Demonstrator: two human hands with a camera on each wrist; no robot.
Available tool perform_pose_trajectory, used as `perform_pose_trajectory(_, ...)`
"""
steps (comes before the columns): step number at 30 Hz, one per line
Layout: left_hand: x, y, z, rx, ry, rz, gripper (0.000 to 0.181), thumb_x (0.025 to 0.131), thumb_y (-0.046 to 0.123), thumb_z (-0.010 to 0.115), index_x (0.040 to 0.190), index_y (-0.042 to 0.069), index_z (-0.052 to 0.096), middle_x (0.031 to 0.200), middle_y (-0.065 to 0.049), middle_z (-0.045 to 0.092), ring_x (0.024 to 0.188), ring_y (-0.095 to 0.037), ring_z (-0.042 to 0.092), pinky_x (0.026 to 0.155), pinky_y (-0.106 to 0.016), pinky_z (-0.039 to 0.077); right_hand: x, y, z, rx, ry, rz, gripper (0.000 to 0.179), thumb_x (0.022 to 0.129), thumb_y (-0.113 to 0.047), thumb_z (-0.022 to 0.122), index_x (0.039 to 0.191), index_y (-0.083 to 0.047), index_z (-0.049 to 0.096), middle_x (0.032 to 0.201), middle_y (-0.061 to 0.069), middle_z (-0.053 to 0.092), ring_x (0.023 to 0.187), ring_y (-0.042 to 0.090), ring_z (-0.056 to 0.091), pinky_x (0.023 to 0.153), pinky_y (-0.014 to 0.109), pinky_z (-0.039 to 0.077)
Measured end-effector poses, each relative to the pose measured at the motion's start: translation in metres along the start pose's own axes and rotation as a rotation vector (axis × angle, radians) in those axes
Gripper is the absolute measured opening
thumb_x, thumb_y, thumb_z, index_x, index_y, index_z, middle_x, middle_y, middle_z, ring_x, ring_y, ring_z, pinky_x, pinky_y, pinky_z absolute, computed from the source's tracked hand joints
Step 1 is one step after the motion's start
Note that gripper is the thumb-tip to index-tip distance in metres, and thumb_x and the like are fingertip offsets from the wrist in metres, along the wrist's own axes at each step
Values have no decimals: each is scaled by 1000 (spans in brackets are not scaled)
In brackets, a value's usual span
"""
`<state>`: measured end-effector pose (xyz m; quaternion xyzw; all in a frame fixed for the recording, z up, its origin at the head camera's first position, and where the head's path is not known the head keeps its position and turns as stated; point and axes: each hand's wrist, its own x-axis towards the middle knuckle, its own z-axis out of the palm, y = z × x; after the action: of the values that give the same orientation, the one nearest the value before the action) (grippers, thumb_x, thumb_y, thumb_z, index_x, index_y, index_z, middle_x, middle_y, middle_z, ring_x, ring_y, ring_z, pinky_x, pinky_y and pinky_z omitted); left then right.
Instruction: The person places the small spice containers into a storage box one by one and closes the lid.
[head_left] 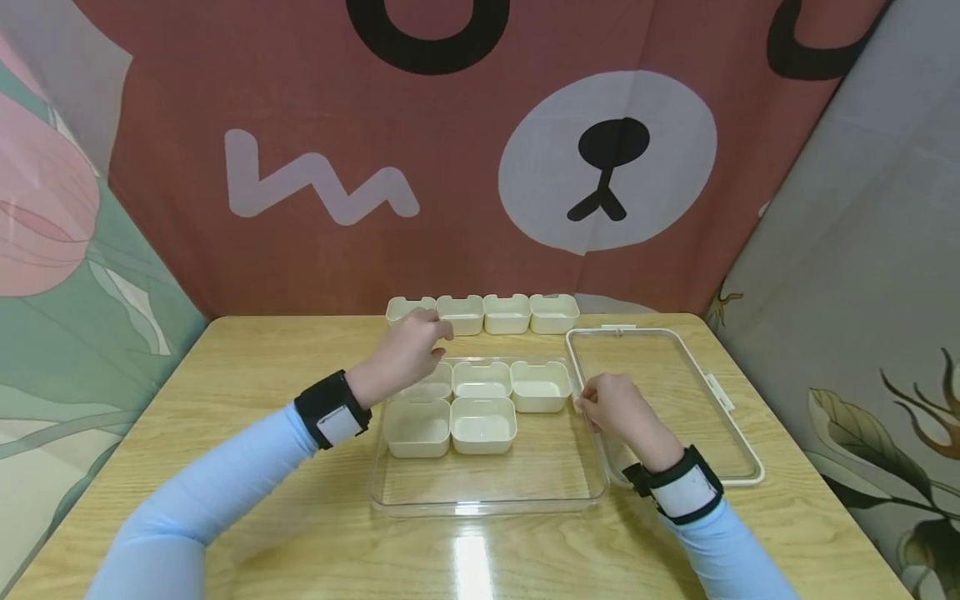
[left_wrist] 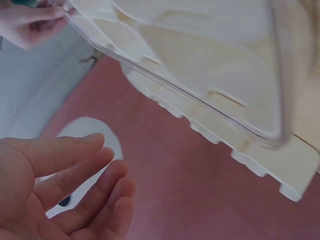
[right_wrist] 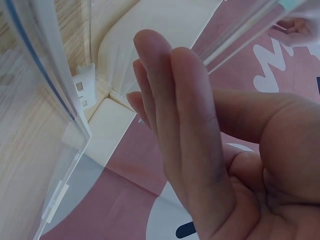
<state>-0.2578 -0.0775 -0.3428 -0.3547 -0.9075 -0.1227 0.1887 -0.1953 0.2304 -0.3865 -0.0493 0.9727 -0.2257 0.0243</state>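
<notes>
My left hand point(head_left: 405, 354) hovers over the back left of a clear tray point(head_left: 420, 504), near the leftmost box point(head_left: 401, 307) of a back row. Loosely bent, its fingers point(left_wrist: 115, 172) hold nothing in the left wrist view. Several cream boxes stand in the tray, such as the front left box point(head_left: 417, 433) and the box beside it point(head_left: 483, 429); my left hand partly hides another behind them. At the tray's right wall, my right hand point(head_left: 618, 412) pinches the rim, its fingers point(right_wrist: 192, 110) long and close together in the right wrist view.
A white-rimmed clear lid point(head_left: 738, 433) with clips lies right of the tray, under my right forearm. More cream boxes, including the rightmost box point(head_left: 553, 317), line the table's back edge against a printed cloth point(head_left: 300, 250). Wooden tabletop point(head_left: 262, 358) shows around the tray.
</notes>
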Motion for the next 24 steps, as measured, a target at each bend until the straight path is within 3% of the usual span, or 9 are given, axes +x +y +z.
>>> perform_pose_trajectory(3,3,-10,2,-1,16,-27,21,73,-1,75,93,5,71,85,-10,63,81,-25,60,71,-33,53,-1,1,0,2,1,-1,12,87,-8,64,83,2,68,65,5,66,51,14,62,45,23,46)
perform_pose_trajectory(11,12,-39,9,-42,-22,-144,23,75,-2,73,98,4,70,93,-13,64,86,-28,57,75,-36,52,0,2,0,-34,9,-24,13,88,-10,64,80,1,67,59,4,63,46,8,55,45,23,43)
perform_pose_trajectory(19,14,-72,20,-43,-16,-177,22,75,-6,72,96,0,70,95,-17,66,87,-32,59,78,-40,52,1,3,1,-10,3,-20,13,88,-9,64,80,1,67,61,6,64,48,10,57,45,23,43)
perform_pose_trajectory(24,15,-89,29,-34,-54,-211,23,75,-4,72,98,-2,70,96,-18,66,91,-33,59,81,-42,51,0,2,1,-8,-5,-20,14,88,-9,64,80,1,67,60,6,63,48,11,57,45,23,43)
